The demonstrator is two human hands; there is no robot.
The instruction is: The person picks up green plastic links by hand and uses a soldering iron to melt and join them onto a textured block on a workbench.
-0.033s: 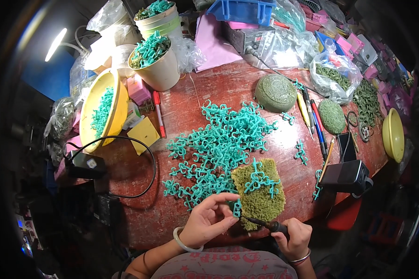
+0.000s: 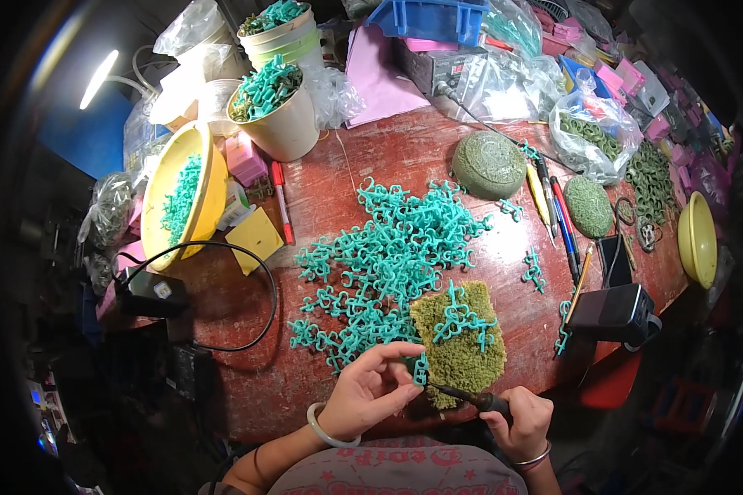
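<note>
Teal piece [image 2: 421,369] unmoved, so I judge no progress: left hand [image 2: 370,396] pinching it, right hand [image 2: 523,422] gripping the black-handled tool [image 2: 490,403] at its four o'clock

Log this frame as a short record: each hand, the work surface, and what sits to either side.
Left hand: the left hand holds a small teal piece
Right hand: the right hand grips a dark-handled tool, its tip at or near that piece; contact unclear
Below the work: rough green pad with teal pieces lying on it
Beyond: loose teal pile on a worn red table
Left side: yellow bowl with teal bits inside; red pen
Right side: yellow-green dish, tipped up
</note>
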